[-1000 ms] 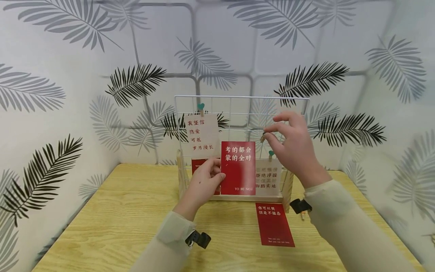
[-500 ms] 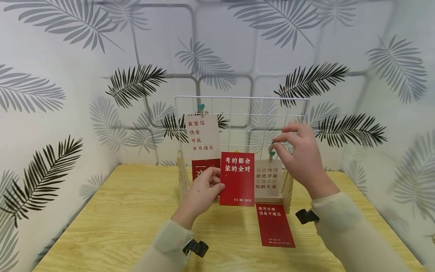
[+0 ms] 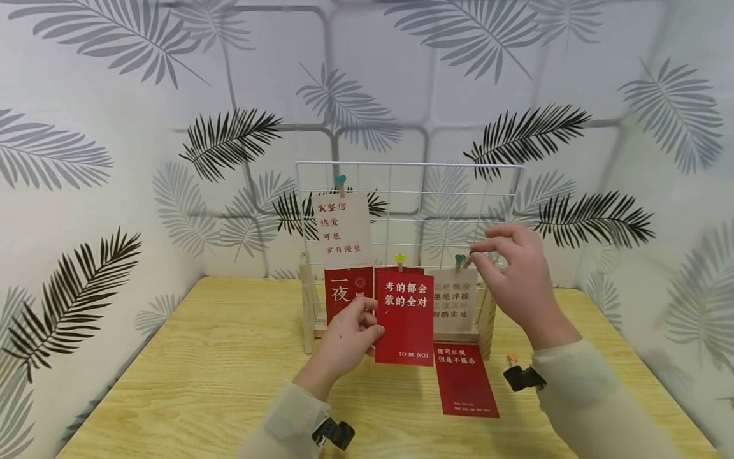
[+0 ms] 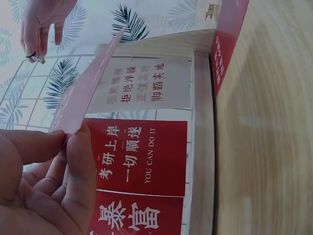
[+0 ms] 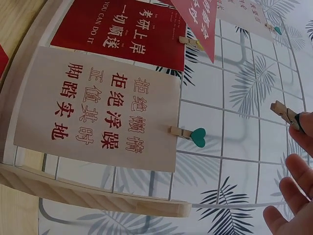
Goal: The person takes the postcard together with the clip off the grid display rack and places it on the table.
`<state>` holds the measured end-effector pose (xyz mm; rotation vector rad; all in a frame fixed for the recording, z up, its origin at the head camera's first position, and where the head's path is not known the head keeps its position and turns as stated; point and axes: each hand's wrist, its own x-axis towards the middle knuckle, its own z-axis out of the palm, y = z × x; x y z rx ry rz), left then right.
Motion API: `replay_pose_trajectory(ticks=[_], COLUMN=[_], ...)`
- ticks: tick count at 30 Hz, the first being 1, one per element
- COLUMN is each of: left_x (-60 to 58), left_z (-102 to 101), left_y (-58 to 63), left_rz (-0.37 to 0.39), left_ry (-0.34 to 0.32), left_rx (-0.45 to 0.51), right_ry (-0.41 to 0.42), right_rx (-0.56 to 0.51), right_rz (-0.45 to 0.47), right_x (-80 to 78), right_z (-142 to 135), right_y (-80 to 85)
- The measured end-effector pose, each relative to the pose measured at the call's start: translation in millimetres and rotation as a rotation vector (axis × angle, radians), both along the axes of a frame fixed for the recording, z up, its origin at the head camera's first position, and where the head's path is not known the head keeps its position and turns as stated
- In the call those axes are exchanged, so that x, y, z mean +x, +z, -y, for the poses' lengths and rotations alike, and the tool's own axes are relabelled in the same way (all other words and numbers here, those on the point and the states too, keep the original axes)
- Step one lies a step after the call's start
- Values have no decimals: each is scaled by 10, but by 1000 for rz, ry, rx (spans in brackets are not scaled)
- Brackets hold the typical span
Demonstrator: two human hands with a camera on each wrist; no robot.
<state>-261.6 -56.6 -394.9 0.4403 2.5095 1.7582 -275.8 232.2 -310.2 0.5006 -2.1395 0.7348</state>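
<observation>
My left hand (image 3: 346, 335) pinches the left edge of a red card (image 3: 404, 325) with white writing, held in front of a white wire grid rack (image 3: 418, 165). In the left wrist view this card appears nearly edge-on between thumb and fingers. Between thumb and index finger, my right hand (image 3: 518, 274) holds a small wooden clothespin (image 5: 282, 111) with a dark green part mostly hidden by the fingertips. That hand is at the right side of the rack, near a pale card (image 5: 98, 107) clipped by another clothespin with a teal heart (image 5: 197, 137).
Another pale card (image 3: 344, 233) hangs at the rack's upper left, above a red card (image 3: 344, 290). A red card (image 4: 142, 156) hangs mid-rack under a yellow-heart clothespin (image 3: 400, 259). On the wooden table lie a red card (image 3: 467, 382) and an orange-topped clip (image 3: 513, 357).
My left hand has lowered the red card, uncovering the yellow-heart clothespin and part of the red card behind. My right hand has moved down and right with its clothespin.
</observation>
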Motion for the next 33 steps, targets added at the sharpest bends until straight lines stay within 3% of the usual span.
replay_pose_trajectory(ticks=[21, 33], left_x=[69, 60], left_z=[-18, -35], left_y=[-216, -359], left_rz=[52, 87], left_ry=[-54, -67], left_rx=[-10, 26], right_ry=[-68, -96], right_rx=[-92, -89], right_rz=[159, 238], right_x=[140, 189], right_z=[-228, -382], right_y=[-379, -592])
